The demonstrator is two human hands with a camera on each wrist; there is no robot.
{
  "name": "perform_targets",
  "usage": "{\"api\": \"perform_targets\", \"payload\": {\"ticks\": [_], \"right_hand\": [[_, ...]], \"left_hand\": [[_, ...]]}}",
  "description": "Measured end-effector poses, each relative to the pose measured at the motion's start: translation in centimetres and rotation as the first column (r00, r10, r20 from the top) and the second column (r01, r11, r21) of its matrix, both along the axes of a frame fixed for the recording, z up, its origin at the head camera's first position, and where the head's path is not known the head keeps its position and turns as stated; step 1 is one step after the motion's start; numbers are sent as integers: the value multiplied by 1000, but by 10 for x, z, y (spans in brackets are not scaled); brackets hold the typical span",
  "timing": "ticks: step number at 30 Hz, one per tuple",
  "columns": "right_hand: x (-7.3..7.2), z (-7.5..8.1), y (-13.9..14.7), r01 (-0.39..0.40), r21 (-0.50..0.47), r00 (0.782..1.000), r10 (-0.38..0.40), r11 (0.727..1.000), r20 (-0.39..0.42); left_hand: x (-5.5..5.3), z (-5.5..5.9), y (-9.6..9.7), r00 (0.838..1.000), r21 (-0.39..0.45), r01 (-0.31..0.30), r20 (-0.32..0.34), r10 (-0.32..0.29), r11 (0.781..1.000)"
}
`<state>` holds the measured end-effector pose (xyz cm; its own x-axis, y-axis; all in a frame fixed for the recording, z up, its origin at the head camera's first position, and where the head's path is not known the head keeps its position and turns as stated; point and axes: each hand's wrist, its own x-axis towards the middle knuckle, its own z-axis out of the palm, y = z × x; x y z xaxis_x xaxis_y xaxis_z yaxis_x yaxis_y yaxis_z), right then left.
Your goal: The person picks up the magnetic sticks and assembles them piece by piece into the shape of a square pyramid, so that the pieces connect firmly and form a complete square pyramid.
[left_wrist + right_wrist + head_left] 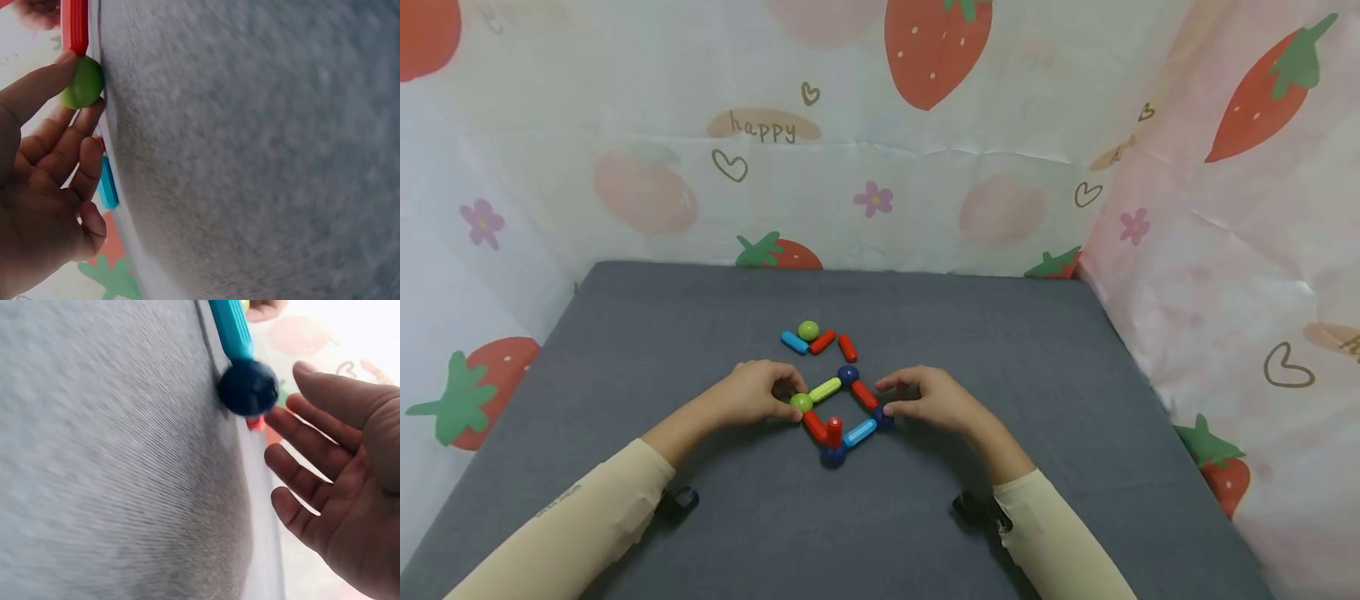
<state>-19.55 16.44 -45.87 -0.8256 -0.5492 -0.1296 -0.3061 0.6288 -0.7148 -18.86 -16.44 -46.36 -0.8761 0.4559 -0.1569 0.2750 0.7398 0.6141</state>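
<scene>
Magnetic rods and balls form a four-sided frame on the grey cloth. My left hand [758, 390] pinches its green ball [84, 84] between thumb and fingers at the left corner. From that ball run a yellow-green rod [825, 390] and a red rod [816, 427]. Dark blue balls make the far corner [848, 375], the right corner [882, 417] and the near corner [832, 457]. A red rod [834, 431] stands upright on the near ball, and a light blue rod [860, 432] joins near and right corners. My right hand [350, 456], thumb spread away from loosely bent fingers, is beside the right ball.
Beyond the frame lie a loose green ball [808, 331], a light blue rod [794, 342] and two red rods [823, 342]. Strawberry-printed sheets [872, 142] hang behind and along both sides of the grey-covered table [1015, 333].
</scene>
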Motion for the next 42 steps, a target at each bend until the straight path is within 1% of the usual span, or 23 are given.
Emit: {"api": "perform_targets", "payload": {"ticks": [4,10,16,21,25,27,30,32,34,38,42], "right_hand": [[7,-1,-3,-15,36,1000,16,999,-24],[8,-6,-6,23,38,999,-21,999,-32],[8,-13,-5,82,-4,997,-82,997,-6],[6,-19,-3,124,-53,992,-125,991,-18],[5,-22,-3,138,-91,990,-141,986,-26],[5,-23,-3,143,-100,989,-145,985,-23],[4,-24,-3,146,-104,989,-148,984,-15],[4,-24,-3,145,-106,989,-147,984,-12],[4,-24,-3,147,-110,989,-149,983,-13],[5,-26,-3,149,-109,988,-152,983,-24],[5,-26,-2,150,-110,988,-154,983,-30]], "left_hand": [[5,2,3,1000,-34,-8,5,8,999],[11,3,6,1000,-39,-20,11,21,999],[14,1,10,999,-54,-36,0,36,998],[16,0,13,999,-47,-51,2,52,998],[16,0,13,999,-35,-40,7,40,999],[15,0,10,1000,-29,-22,3,22,999],[10,1,2,1000,1,-3,10,3,1000],[4,3,-4,1000,18,3,-1,-3,1000],[-4,6,-11,1000,23,-5,-20,6,1000],[-19,13,-18,994,1,-48,-94,48,999],[-34,16,-22,982,2,-75,-176,74,997]]}}
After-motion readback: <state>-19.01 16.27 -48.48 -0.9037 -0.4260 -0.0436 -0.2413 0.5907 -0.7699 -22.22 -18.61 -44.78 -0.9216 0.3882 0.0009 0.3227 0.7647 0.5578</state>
